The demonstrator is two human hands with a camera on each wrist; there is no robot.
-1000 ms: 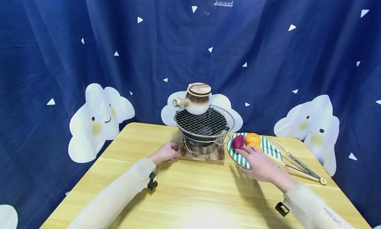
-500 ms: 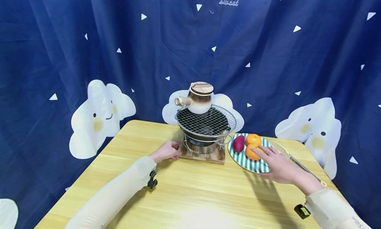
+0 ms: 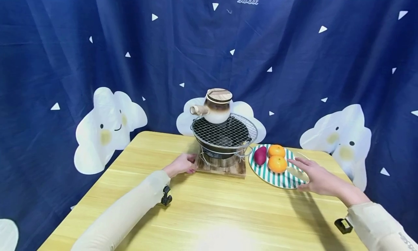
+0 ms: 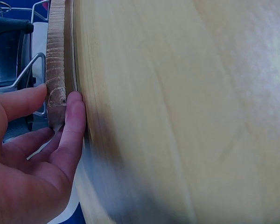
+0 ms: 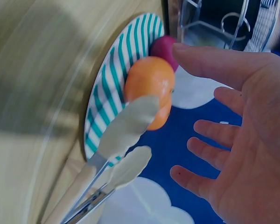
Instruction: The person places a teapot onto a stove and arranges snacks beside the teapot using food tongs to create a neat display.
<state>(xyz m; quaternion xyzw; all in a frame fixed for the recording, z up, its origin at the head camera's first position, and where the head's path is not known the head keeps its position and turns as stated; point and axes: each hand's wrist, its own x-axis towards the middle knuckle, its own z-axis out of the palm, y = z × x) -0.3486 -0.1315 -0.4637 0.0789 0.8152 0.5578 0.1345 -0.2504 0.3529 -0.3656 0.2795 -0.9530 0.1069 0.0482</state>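
My left hand (image 3: 181,164) pinches the near left corner of a square wooden board (image 3: 225,170), thumb on one face and fingers on the other in the left wrist view. On the board stands a round black tabletop grill (image 3: 225,135) with a wire mesh, bearing a side-handled clay teapot (image 3: 218,111) with a wooden lid. My right hand (image 3: 321,179), fingers spread and holding nothing, hovers by the right side of a green-striped oval plate (image 3: 272,177). Tongs (image 5: 128,126) with cream tips lie across that plate, near the hand and partly hidden by it in the head view.
Two oranges (image 3: 277,164) and a dark magenta oval fruit or root (image 3: 260,156) sit on the plate's left part, just right of the grill. A light wooden table (image 3: 196,207) carries everything. Behind its far edge hangs a blue curtain (image 3: 156,80) with cloud prints.
My right hand has moved right, from over the magenta piece and oranges toward the tongs, uncovering the oranges. My left hand stays at the board's corner.
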